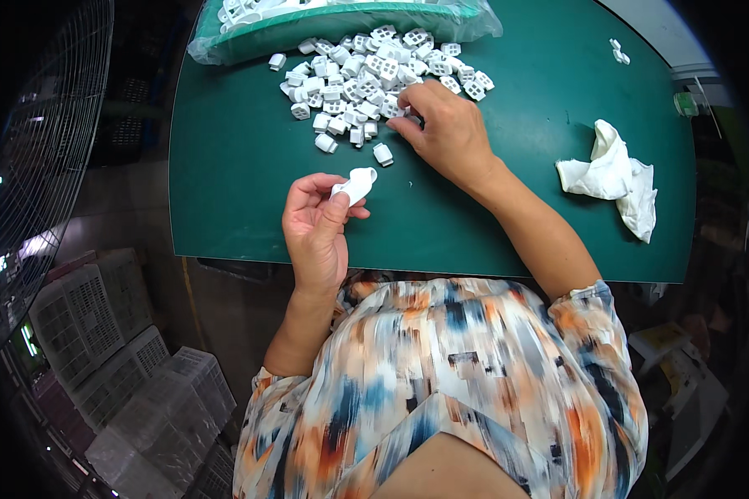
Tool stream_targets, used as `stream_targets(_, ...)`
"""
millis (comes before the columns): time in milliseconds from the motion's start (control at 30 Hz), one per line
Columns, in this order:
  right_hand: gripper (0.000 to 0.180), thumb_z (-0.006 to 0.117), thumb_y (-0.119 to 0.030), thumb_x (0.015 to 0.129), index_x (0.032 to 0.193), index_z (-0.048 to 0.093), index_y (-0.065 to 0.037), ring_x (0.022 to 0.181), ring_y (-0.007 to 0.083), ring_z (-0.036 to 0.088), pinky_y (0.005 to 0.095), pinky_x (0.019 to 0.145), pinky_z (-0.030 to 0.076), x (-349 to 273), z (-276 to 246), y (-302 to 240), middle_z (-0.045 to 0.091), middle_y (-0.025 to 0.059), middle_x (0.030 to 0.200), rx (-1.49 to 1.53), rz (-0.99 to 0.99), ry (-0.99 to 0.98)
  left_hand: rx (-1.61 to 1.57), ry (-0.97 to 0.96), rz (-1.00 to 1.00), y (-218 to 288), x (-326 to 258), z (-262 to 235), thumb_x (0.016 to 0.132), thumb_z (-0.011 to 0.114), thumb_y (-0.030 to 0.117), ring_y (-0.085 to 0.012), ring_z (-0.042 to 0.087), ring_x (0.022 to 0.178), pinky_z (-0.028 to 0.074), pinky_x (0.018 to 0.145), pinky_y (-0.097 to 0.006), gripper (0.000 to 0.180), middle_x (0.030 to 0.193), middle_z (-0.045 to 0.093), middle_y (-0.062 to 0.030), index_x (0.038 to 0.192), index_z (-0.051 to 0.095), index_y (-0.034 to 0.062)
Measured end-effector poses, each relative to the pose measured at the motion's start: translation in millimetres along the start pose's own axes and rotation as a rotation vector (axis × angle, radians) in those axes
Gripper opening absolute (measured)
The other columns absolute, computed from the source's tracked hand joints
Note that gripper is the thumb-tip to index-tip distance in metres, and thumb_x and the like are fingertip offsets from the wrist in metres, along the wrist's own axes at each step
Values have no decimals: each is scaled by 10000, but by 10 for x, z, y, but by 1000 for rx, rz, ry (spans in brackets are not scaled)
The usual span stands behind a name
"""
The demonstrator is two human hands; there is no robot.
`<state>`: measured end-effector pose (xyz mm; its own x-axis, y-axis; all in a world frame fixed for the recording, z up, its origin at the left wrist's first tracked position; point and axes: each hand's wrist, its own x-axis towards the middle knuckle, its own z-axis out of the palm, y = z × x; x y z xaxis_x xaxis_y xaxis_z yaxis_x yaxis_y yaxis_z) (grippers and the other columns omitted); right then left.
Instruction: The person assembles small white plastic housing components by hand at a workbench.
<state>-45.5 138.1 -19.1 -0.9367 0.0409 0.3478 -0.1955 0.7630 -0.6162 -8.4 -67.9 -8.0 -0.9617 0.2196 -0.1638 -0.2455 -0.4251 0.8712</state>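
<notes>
My left hand [316,224] holds a small white plastic part [355,185] between thumb and fingers, near the front edge of the green table mat [250,183]. My right hand [445,129] reaches into the near edge of a pile of several small white plastic blocks [374,75], with its fingertips curled onto the pieces there; whether it grips one is hidden. One loose block [383,154] lies just left of the right hand.
A green tray in a clear bag [341,25] holding more white parts stands at the back. A crumpled white cloth [616,179] lies at the right. Two stray blocks [618,53] sit far right. White plastic crates [116,358] are stacked on the floor at left, beside a fan grille [42,125].
</notes>
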Motion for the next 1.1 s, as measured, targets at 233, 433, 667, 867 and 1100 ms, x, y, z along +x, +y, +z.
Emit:
stream_targets(233,165,674,24,647,773,572,-5,645,261,605,331,544,503,-197,-226,33,601,121,830,106,-591,249,-91,-31,26,29,30,62,891,589,53,-196,640,798,545,689,-311,196,981,596,-108,1065,519,-5)
stream_targets(433,177,676,46,611,733,549,29,622,230,590,315,523,509,-425,-611,-223,605,163,842,136,-849,363,-294,-117,-117,109,15,187,900,578,70,-223,647,801,548,689,-319,187,977,595,-123,1061,514,0)
stream_targets(667,292,685,129,601,816,505,47,673,266,581,354,516,523,-639,-835,-315,575,199,940,150,-954,327,-360,-194,-144,208,-125,333,904,565,64,-228,647,810,551,681,-316,194,985,591,-131,1075,506,-5)
stream_targets(867,269,689,71,605,821,540,10,704,235,544,319,500,477,-673,-882,-307,571,149,931,95,-980,316,-371,-305,-190,381,-258,483,914,557,76,-278,655,905,576,747,-343,217,1076,588,-161,1102,485,-3)
stream_targets(1100,140,644,-67,664,794,594,-62,778,193,539,303,601,462,-678,-803,-399,612,76,904,85,-1018,384,-331,-321,-221,308,-360,629,919,569,103,-225,601,1051,544,883,-366,236,1113,565,-108,1121,472,30)
